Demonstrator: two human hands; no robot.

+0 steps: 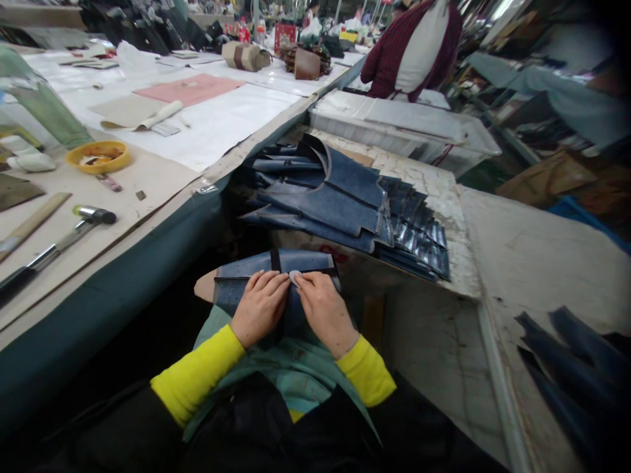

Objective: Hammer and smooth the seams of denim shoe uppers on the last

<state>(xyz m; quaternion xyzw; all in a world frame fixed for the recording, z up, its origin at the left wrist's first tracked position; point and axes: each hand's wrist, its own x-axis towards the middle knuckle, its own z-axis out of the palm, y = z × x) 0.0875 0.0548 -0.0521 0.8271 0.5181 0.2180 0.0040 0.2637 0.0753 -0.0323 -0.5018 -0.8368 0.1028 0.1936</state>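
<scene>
A blue leather piece (241, 268) with black bands lies across my lap, over a form whose pale pointed end (206, 286) sticks out on the left. My left hand (262, 305) presses on this leather, its fingers bent and close together beside the dark crossing band. In my right hand (325, 309), a small whitish disc (294, 277) is pinched against the leather where the bands meet. The fingertips of both hands nearly touch there. Beneath the piece, a green apron (290, 368) covers my lap. The undersides of my fingers are hidden.
Ahead, a stack of blue leather pieces (340, 190) lies on a worn board (456, 243). The bench at left holds a hammer (96, 215), a yellow dish (98, 169) and a green bottle (54, 105). More dark pieces (576, 348) lie at right. A person (414, 49) sits beyond a plastic bin (394, 128).
</scene>
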